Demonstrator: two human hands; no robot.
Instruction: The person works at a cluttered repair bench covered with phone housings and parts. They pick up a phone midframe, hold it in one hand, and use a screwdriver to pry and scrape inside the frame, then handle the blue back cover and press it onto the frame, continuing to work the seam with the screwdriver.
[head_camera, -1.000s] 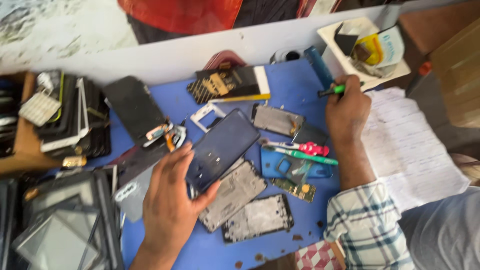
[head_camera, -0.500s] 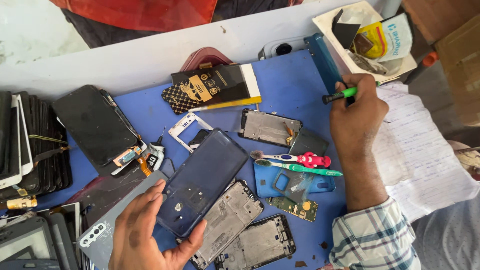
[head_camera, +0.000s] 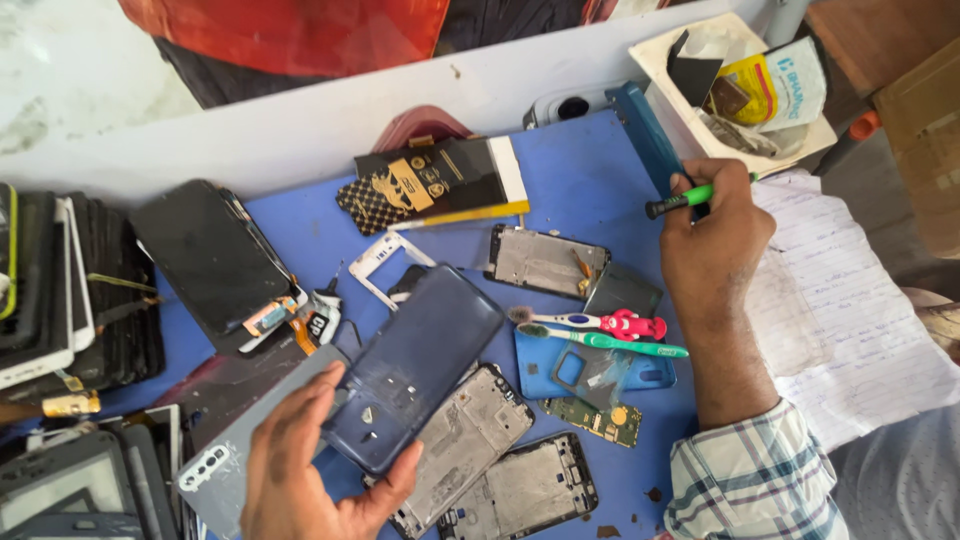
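My left hand (head_camera: 300, 470) holds a dark blue phone back cover (head_camera: 415, 365) from below, tilted up to the right over the blue mat (head_camera: 580, 170). My right hand (head_camera: 715, 250) grips a green-handled screwdriver (head_camera: 680, 200) near the mat's right edge, its black tip pointing left. Between the hands lie a pink-and-white toothbrush (head_camera: 590, 322) and a green toothbrush (head_camera: 610, 342) on a light blue phone cover (head_camera: 590, 370). Two bare phone frames (head_camera: 470, 445) (head_camera: 525, 490) lie just under the held cover.
A black screen panel (head_camera: 205, 255) lies at left, beside stacked phone parts (head_camera: 60, 290). A black-and-gold box (head_camera: 430, 185) sits at the back, a metal phone frame (head_camera: 545, 262) at centre. A white tray (head_camera: 740, 80) of oddments stands back right, handwritten paper (head_camera: 850, 310) at right.
The view has slid so the mat's contents sit lower and to the right. My left hand still holds the blue cover; my right hand keeps the screwdriver, shifted slightly.
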